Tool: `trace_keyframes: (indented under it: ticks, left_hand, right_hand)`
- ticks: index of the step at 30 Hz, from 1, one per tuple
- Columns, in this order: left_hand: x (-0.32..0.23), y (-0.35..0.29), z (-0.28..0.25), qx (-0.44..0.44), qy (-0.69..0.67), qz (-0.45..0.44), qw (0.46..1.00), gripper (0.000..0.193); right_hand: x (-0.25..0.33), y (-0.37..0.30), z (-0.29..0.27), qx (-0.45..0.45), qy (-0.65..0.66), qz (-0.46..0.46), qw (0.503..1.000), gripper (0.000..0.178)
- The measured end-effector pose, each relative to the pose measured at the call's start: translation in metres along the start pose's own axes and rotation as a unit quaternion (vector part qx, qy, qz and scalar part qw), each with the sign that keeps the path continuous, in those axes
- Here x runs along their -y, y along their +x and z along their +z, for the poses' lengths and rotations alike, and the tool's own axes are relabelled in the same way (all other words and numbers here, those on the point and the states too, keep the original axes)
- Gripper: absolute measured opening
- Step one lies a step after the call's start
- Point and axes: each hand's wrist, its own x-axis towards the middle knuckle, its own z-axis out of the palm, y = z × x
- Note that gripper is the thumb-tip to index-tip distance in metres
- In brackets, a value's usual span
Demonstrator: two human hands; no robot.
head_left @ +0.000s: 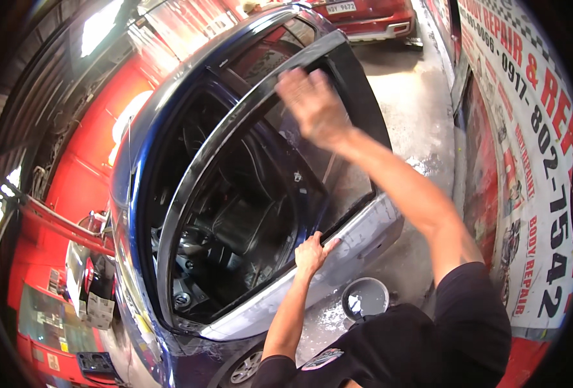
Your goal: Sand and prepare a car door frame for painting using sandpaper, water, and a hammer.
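A dark blue car (145,139) stands with one door swung out toward me. The open door (357,239) has a black window frame and a whitish, patchy lower panel. My left hand (311,253) grips the ledge along the bottom of its window opening, fingers over the edge. Raised at the upper part of the window frame (235,119) is my right hand (315,110), smeared by motion. Its fingers look stretched along the frame, but whether anything lies under them, or whether they touch it, I cannot tell. Through the opening show dark seats (241,220).
A grey bucket (372,292) with whitish liquid sits on the wet floor beside the door, near my body. Behind stands a red vehicle (370,19). A printed banner (526,194) hangs along the right wall. Boxes and parts (92,291) lie beyond the car's left side.
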Motion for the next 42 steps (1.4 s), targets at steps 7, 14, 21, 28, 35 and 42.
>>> trace_keyframes:
  ticks: [7,14,21,28,35,42]
  left_hand:
    - [-0.003,0.003,0.003,-0.008,-0.015,0.01,1.0,0.083]
    - [-0.02,0.007,-0.003,0.005,-0.018,0.026,0.999,0.086]
    - [0.005,-0.001,-0.001,-0.02,-0.018,0.003,1.0,0.086]
    - [-0.014,0.003,-0.002,0.005,-0.017,0.019,1.0,0.09]
    - [0.002,0.001,-0.003,-0.006,-0.038,0.016,0.999,0.085]
    - [0.006,-0.003,0.0,-0.047,-0.026,0.03,0.998,0.086]
  right_hand:
    - [0.042,0.028,-0.016,0.031,0.032,0.04,0.998,0.056]
    - [-0.106,0.02,-0.019,-0.031,-0.117,0.072,0.99,0.035]
    - [0.066,0.052,-0.003,-0.036,0.087,-0.06,0.994,0.041]
    - [-0.021,0.05,-0.023,0.013,-0.035,0.069,0.997,0.04]
    - [-0.038,0.076,-0.017,0.131,0.088,-0.024,0.987,0.046]
    - [0.049,0.092,-0.023,0.108,0.166,-0.018,0.98,0.04]
